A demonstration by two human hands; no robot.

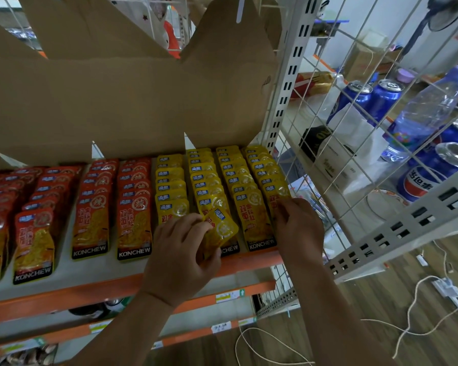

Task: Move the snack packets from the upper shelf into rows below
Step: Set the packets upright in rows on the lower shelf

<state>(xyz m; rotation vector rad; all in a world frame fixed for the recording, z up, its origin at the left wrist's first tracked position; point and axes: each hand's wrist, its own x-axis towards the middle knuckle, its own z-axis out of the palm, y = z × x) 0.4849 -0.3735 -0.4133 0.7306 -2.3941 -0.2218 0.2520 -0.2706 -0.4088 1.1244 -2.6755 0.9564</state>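
The person's left hand was nearest to me, in front of the orange edge of the shelf. Its fingers were curled round a small yellow packet, which stood tilted just above the thumb, over the front of the second yellow row from the right. The right hand was beside it, at the right end of the shelf. Its bent fingers touched the front packet of the last row; I could not tell if they gripped it or only pressed on it. Behind the hands, the yellow rows ran back in four lines, each packet overlapping the next. To their left lay the red rows. A sheet of brown cardboard stood behind all the rows. Farther right, behind a white wire grid, there were blue cans and a clear water bottle.
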